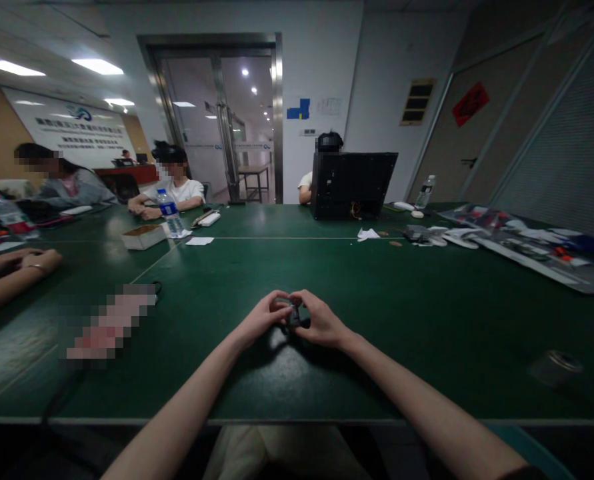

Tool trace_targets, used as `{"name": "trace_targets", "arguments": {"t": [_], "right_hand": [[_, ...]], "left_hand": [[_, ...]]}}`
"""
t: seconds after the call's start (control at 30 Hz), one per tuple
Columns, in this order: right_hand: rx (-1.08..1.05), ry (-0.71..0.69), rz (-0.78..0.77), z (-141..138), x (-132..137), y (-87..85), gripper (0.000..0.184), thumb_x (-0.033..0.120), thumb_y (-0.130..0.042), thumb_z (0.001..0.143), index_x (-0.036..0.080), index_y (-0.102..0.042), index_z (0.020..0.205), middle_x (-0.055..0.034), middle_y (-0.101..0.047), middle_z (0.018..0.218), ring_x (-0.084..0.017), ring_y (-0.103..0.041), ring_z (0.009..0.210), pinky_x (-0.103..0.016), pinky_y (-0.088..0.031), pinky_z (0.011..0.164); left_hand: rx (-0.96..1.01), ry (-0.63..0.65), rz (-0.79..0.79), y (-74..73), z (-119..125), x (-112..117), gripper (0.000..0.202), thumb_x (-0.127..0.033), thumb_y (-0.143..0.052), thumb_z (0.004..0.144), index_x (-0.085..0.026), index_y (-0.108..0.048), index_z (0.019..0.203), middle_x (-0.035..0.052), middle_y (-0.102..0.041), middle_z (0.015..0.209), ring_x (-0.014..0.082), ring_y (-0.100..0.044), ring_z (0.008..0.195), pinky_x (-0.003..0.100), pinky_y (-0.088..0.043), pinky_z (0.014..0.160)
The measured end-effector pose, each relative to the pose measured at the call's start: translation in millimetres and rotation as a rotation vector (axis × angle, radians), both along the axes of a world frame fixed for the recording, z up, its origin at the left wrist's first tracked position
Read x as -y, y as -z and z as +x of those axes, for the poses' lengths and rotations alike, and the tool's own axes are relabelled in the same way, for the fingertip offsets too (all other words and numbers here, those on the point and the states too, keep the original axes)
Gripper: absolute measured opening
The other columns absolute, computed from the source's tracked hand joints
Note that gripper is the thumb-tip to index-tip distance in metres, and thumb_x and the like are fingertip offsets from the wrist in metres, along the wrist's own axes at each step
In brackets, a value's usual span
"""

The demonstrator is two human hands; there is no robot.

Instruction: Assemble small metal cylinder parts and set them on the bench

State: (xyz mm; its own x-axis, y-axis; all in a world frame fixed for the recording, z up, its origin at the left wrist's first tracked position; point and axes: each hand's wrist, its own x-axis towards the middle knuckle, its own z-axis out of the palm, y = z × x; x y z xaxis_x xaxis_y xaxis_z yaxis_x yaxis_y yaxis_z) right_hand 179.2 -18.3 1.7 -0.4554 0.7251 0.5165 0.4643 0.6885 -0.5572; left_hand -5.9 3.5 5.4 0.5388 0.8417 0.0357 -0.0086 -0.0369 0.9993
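Both of my hands meet over the middle of the green table, close to me. Between their fingertips is a small dark grey object, too small and shadowed to name. My left hand is closed, its thumb and fingers pinching the object's left side. From the other side my right hand curls round it, thumb below and fingers above. The fingers cover part of the object. Both forearms reach in from the table's front edge, and a dark shadow lies under the hands.
Left of me lies a pixelated flat item with a cable. A dark cylindrical thing stands at right. Farther off are an open box, a water bottle, a black monitor and a cluttered tray. Other people sit around the table.
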Motion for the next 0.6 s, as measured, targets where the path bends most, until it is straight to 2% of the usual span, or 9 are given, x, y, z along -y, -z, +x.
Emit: {"name": "trace_targets", "arguments": {"t": [0.13, 0.33, 0.43, 0.6], "right_hand": [[-0.012, -0.007, -0.005, 0.1, 2.1, -3.3, 0.047, 0.022, -0.065, 0.070, 0.018, -0.048, 0.113, -0.0065, -0.056, 0.102, -0.019, -0.054, 0.093, -0.031, -0.044, 0.081], [-0.007, -0.009, 0.003, -0.7, 1.9, -2.7, 0.048, 0.023, -0.066, 0.071, 0.018, -0.048, 0.115, -0.0077, -0.057, 0.106, -0.020, -0.054, 0.097, -0.034, -0.043, 0.085], [0.001, -0.006, 0.009, -0.5, 0.5, -0.4, 0.049, 0.020, -0.066, 0.069, 0.018, -0.048, 0.115, -0.0078, -0.058, 0.107, -0.020, -0.055, 0.098, -0.035, -0.043, 0.087], [0.000, 0.003, 0.006, -0.3, -0.7, 1.1, 0.050, 0.020, -0.065, 0.069, 0.017, -0.048, 0.115, -0.0079, -0.058, 0.106, -0.020, -0.054, 0.096, -0.034, -0.044, 0.086]], "left_hand": [[0.071, 0.005, -0.057, 1.1, -0.1, 0.2, 0.040, -0.029, -0.069, 0.073, -0.016, -0.053, 0.107, 0.0030, -0.062, 0.086, 0.0110, -0.056, 0.069, 0.024, -0.043, 0.067], [0.118, -0.005, -0.145, -0.5, 1.6, 1.6, 0.042, -0.026, -0.073, 0.068, -0.016, -0.054, 0.104, 0.0038, -0.062, 0.087, 0.0123, -0.058, 0.073, 0.023, -0.043, 0.066], [0.102, -0.022, -0.168, -1.0, 1.8, 2.3, 0.041, -0.029, -0.074, 0.069, -0.015, -0.054, 0.103, 0.0030, -0.061, 0.082, 0.0115, -0.057, 0.070, 0.023, -0.043, 0.066], [0.076, -0.041, -0.178, 3.2, 0.6, 0.5, 0.039, -0.033, -0.072, 0.071, -0.015, -0.055, 0.102, 0.0037, -0.061, 0.084, 0.0117, -0.059, 0.072, 0.024, -0.045, 0.068]]}}
